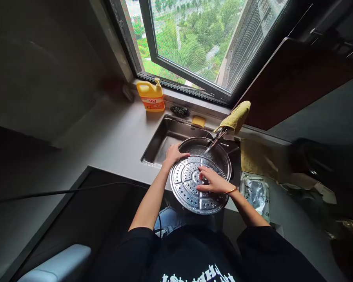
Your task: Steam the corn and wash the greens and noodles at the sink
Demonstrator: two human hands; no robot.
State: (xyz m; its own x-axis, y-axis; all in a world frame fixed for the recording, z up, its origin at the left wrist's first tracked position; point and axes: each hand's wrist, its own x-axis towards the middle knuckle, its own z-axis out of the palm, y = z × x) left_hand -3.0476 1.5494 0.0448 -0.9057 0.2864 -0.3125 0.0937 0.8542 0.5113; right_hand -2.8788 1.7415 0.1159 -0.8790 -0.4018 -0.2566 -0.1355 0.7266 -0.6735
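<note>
Tray (188,194), with right hand (213,181) lying flat, ungripping, at its centre; left hand (173,152) clasps the rim at 10 o'clock, over the pot (214,152) in the sink (161,139). Probably stiff, light, wet-slippery: best held by rim.

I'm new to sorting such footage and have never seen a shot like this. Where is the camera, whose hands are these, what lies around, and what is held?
No machine here: a person wears one camera on the head, looking down at their own bare hands. The left hand grips the rim of a round perforated steel tray, above a steel pot in the sink. The right hand lies flat on the tray, holding nothing visible. Behind the sink stand an orange bottle, a dark scourer and a yellow sponge; a yellow cloth hangs over the tap. A silver bag lies on the counter to the right.
</note>
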